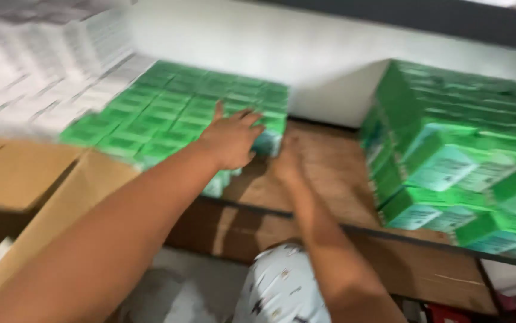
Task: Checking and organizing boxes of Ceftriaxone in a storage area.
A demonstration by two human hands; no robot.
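**Two Hands at the Green Boxes**

While both bare arms stretch out from the bottom of the picture, a white cloth with small dark marks (282, 287) sits lowest, between the arms and closest to the person. On the left side, a plain brown cardboard box (24, 179) stands with its flap up, just beside the left arm.

Next comes the brown wooden shelf board (329, 161) with a dark edge along its front. The right hand (286, 162) is over this board, just beside the near corner of the pile of green boxes. It is blurry, so I cannot tell if its fingers are curled or loose.

A bit further, the left hand (231, 139) lies flat on top of the flat pile of small green and white cardboard boxes (174, 113). Its fingers are spread out and lie loose on the box tops, and the fingertips reach the pile's right edge. It is touching the pile, not grabbing it. This pile sits on the left part of the shelf.

Off to the right, well apart from both hands, a tall stack of the same kind of green and white boxes (449, 155) stands on the shelf.

Farthest away, a pile of small white boxes (42, 66) sits at the top left, touching the green pile. Behind everything is a plain white wall (270, 42).
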